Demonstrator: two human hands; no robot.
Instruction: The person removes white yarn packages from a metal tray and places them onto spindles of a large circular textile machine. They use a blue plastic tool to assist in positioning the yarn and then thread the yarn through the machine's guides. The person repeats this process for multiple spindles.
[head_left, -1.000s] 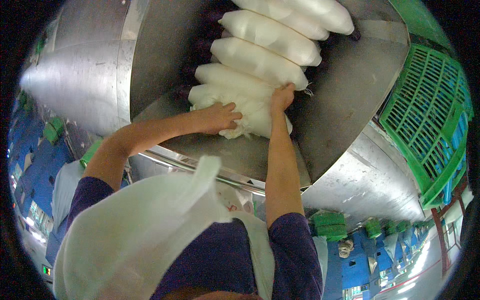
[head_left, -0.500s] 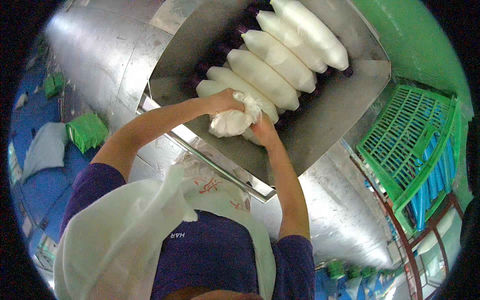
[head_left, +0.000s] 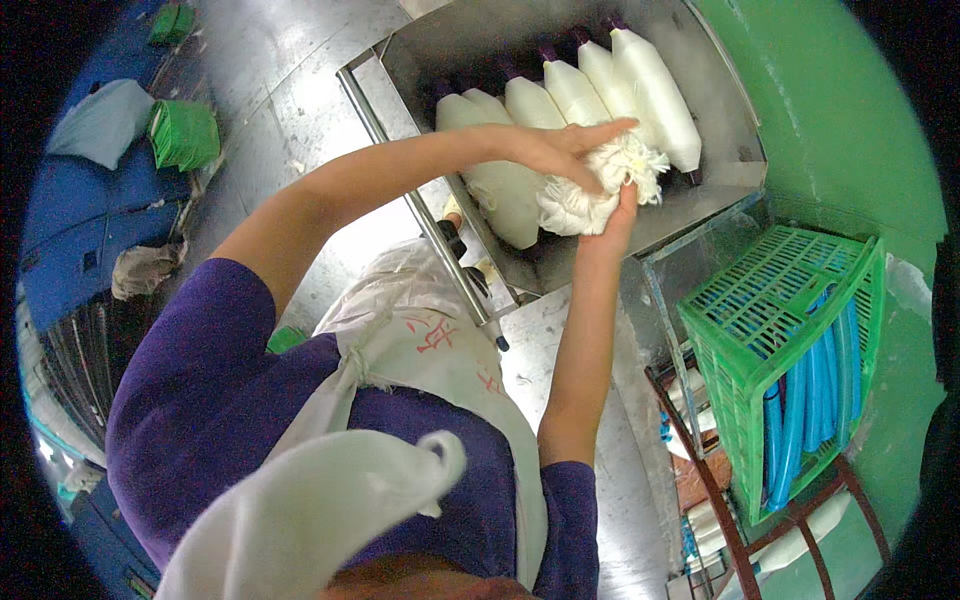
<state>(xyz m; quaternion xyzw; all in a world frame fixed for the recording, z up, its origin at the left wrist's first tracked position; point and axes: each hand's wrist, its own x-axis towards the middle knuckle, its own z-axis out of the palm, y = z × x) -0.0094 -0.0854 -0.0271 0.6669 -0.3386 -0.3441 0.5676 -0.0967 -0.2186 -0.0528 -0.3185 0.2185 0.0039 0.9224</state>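
A loose wad of white yarn [head_left: 600, 185] is pressed between my two hands. My left hand [head_left: 555, 148] lies flat over its top, fingers stretched right. My right hand [head_left: 622, 208] comes up from below and grips its underside. Behind them, several white yarn bobbins [head_left: 640, 85] with dark purple tips lie side by side in a slanted steel tray [head_left: 440, 50]. The wad hovers just in front of the bobbins' lower ends.
A green plastic crate [head_left: 760, 350] holding blue tubes [head_left: 800, 400] stands on a rack at the right. A green wall [head_left: 840, 120] rises behind it. Steel machine surfaces [head_left: 270, 90] spread left. A green bundle [head_left: 185, 135] and grey cloth [head_left: 100, 120] lie at far left.
Both hands have come away from the bobbin row holding the white wad, now more gathered between them. The view has swung, bringing the green crate closer at the right.
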